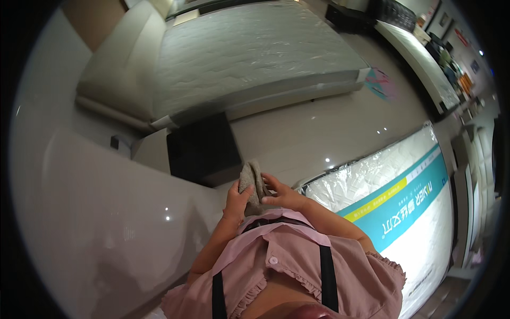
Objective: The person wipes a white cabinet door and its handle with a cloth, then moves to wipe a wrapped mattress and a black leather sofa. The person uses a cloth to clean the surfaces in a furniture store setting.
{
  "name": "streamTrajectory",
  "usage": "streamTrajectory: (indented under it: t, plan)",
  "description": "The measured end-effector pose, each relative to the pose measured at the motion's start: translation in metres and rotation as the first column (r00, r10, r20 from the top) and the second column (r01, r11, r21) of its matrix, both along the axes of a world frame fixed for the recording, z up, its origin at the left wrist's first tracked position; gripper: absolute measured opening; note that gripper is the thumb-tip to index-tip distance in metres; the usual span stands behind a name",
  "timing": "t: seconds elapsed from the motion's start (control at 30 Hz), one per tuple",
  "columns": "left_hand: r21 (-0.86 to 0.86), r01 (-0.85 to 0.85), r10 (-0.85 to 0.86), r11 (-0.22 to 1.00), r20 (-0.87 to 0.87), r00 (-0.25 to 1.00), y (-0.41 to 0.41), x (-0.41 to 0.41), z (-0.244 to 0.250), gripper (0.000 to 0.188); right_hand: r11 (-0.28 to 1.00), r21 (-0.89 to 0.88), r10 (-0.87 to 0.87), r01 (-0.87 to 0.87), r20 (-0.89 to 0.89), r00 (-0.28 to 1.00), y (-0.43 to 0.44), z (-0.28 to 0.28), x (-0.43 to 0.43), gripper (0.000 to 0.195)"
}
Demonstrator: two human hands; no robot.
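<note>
A folded grey-beige cloth (pixel 250 183) is held upright in front of my waist, between both hands. My left hand (pixel 238 199) grips its near left side, the thumb lying across the fabric. On the other side, my right hand (pixel 282 194) has its fingers curled at the cloth's edge, with the thumb pointing towards it. Just beyond the cloth stands a low cabinet with a dark glossy top (pixel 203 149).
A bed with a plastic-wrapped mattress (pixel 255 52) and padded headboard (pixel 123 67) lies ahead. To the right is another wrapped mattress (pixel 370 175) with a teal band. A glossy pale wall (pixel 99 207) rises at left. Farther right is another bed (pixel 418 60).
</note>
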State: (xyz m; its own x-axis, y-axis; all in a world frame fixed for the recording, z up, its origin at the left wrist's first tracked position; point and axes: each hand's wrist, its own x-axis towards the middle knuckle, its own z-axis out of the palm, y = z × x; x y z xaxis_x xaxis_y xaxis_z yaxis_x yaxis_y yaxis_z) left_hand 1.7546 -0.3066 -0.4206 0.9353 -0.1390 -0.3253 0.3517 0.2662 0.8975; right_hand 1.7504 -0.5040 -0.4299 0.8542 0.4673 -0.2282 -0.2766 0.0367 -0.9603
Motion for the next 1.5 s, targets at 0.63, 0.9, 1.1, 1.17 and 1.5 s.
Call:
streamTrajectory:
  t: [0.63, 0.9, 1.1, 1.17, 1.5]
  plan:
    - [0.208, 0.155, -0.158, 0.966, -0.001, 0.987, -0.033, 0.177, 0.011, 0.037, 0.743, 0.392, -0.259, 0.542, -0.578, 0.774, -0.057, -0.015, 0.162, 0.033]
    - [0.155, 0.281, -0.293, 0.947, 0.06, 0.954, -0.106, 0.266, 0.047, 0.04, 0.924, 0.161, -0.343, 0.348, -0.058, 0.937, -0.122, 0.006, 0.23, 0.068]
    - [0.12, 0.498, -0.504, 0.859, 0.024, 0.863, -0.18, 0.304, 0.048, 0.039, 0.761, 0.082, -0.613, 0.643, -0.234, 0.755, -0.168, 0.001, 0.241, 0.055]
    - [0.171, 0.568, -0.58, 0.805, 0.028, 0.814, -0.196, 0.32, 0.037, 0.039, 0.765, -0.033, -0.619, 0.644, -0.317, 0.719, -0.192, 0.027, 0.238, 0.049]
    - [0.463, 0.788, -0.913, 0.406, 0.161, 0.376, -0.305, 0.404, 0.027, 0.037, 0.513, -0.134, -0.793, 0.848, 0.303, 0.528, -0.258, -0.003, 0.229, 0.034]
